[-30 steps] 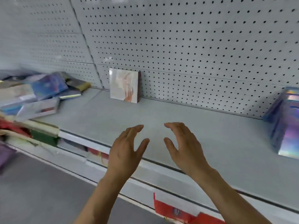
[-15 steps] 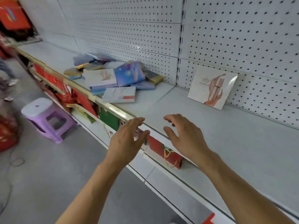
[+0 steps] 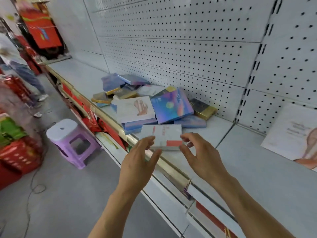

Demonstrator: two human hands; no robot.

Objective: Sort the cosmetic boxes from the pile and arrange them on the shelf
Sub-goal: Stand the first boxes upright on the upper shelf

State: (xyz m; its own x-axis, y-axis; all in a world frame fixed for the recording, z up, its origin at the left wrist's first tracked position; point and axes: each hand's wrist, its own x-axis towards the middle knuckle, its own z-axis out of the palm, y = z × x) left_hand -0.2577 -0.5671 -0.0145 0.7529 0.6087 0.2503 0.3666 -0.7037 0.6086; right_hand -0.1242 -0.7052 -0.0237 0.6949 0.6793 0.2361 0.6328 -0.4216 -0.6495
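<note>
A flat white box with a red corner (image 3: 162, 135) is seen at the front edge of the shelf (image 3: 253, 170), nearest of the pile (image 3: 154, 103), long axis along that edge. It is flanked by the left hand (image 3: 139, 166) and right hand (image 3: 202, 156), fingers spread, nothing gripped. Contact cannot be told; both are about equally near.

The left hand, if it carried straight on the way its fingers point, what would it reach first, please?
Most likely the pale box with the red block at the near edge of the pile; the left hand is open, its fingertips already at that box's left edge, though contact is unclear.
</note>
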